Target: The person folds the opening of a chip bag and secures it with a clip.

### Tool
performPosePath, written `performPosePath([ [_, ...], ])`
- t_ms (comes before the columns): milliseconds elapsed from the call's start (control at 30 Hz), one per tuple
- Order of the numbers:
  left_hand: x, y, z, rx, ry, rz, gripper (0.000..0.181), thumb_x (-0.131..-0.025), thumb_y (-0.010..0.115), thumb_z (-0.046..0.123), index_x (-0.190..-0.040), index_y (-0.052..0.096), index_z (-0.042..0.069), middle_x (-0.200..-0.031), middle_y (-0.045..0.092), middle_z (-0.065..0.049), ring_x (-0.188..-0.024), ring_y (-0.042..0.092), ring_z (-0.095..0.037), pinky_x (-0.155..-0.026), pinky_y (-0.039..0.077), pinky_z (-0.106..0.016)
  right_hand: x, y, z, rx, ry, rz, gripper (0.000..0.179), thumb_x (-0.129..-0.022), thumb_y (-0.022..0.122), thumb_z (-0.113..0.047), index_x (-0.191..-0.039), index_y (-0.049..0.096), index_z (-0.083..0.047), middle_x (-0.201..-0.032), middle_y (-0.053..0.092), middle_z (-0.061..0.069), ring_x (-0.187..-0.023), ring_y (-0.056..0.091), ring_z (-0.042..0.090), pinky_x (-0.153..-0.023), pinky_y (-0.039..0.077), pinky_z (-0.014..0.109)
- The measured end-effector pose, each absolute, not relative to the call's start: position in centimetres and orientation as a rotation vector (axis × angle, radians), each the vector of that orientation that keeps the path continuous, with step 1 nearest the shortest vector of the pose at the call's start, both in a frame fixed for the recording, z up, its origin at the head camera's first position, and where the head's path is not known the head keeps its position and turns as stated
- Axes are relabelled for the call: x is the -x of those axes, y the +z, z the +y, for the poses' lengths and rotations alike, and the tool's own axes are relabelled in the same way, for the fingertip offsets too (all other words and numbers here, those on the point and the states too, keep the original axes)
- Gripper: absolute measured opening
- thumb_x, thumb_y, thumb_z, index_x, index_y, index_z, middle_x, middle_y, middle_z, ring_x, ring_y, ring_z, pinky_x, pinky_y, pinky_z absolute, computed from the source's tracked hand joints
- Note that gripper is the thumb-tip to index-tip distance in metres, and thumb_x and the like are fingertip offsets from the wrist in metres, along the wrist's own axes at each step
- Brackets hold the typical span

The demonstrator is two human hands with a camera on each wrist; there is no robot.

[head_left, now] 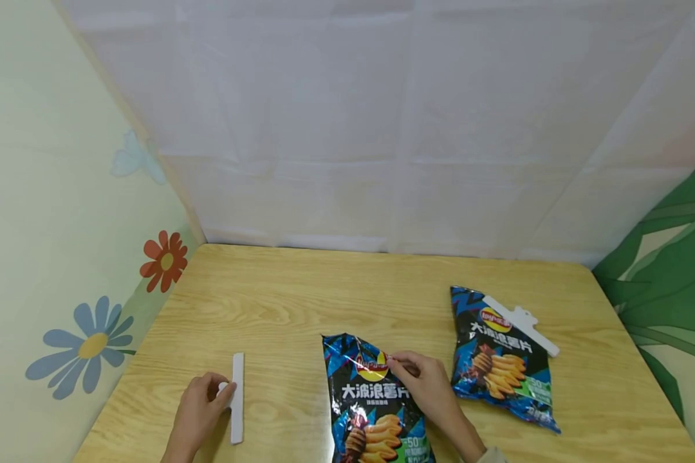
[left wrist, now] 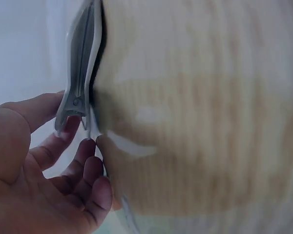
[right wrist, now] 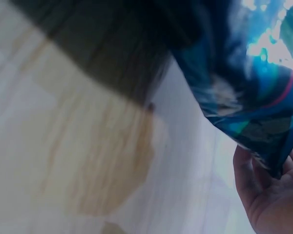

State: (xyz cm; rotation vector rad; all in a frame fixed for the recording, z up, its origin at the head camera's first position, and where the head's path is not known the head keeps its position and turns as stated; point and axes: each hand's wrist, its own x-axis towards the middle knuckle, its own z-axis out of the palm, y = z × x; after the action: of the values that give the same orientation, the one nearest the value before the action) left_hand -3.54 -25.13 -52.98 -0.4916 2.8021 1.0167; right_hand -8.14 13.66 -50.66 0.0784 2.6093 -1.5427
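Observation:
A long white sealing clip [head_left: 237, 399] is at the left of the table, its bar pointing away from the person. My left hand [head_left: 199, 405] pinches the clip's grip tab between thumb and fingers. In the left wrist view the clip [left wrist: 79, 63] shows end-on, thumb on one side and fingertips on the other. A black and blue chip bag [head_left: 363, 393] lies face up near the front middle, its lower end cut off by the frame. By its upper right corner, my right hand [head_left: 431, 389] pinches this bag; the right wrist view shows the bag's corner [right wrist: 263, 141] between thumb and fingers.
To the right lies a second chip bag [head_left: 492, 366] of the same kind, with a white clip [head_left: 524, 323] across its upper right corner. A white sheet [head_left: 347, 128] hangs behind the wooden table [head_left: 301, 289]; flower-painted panels [head_left: 64, 225] flank it.

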Motion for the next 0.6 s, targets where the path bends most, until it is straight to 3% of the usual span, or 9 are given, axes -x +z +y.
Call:
performPosePath([
  [267, 3.6, -52.7, -24.7, 0.446, 1.149, 2.740, 0.021, -0.099, 0.062, 0.022, -0.112, 0.059, 0.006, -0.084, 0.058, -0.004, -0.072, 0.049, -0.012, -0.060, 0.039, -0.023, 8.2, -50.7, 13.7, -0.083, -1.521, 2.618, 0.013, -0.091, 0.071, -0.018, -0.100, 0.077, -0.009, -0.088, 0.077, 0.002, -0.077, 0.071, 0.008, -0.069, 0.055, 0.021],
  [600, 4.2, -51.9, -23.8, 0.407, 1.239, 2.729, 0.038, -0.097, 0.065, 0.022, -0.127, 0.057, 0.001, -0.094, 0.063, -0.008, -0.070, 0.051, -0.010, -0.058, 0.044, -0.022, 8.2, -50.7, 13.7, -0.077, -1.515, 2.619, 0.014, -0.092, 0.071, -0.019, -0.100, 0.077, -0.010, -0.089, 0.077, 0.002, -0.078, 0.071, 0.008, -0.070, 0.055, 0.021],
])
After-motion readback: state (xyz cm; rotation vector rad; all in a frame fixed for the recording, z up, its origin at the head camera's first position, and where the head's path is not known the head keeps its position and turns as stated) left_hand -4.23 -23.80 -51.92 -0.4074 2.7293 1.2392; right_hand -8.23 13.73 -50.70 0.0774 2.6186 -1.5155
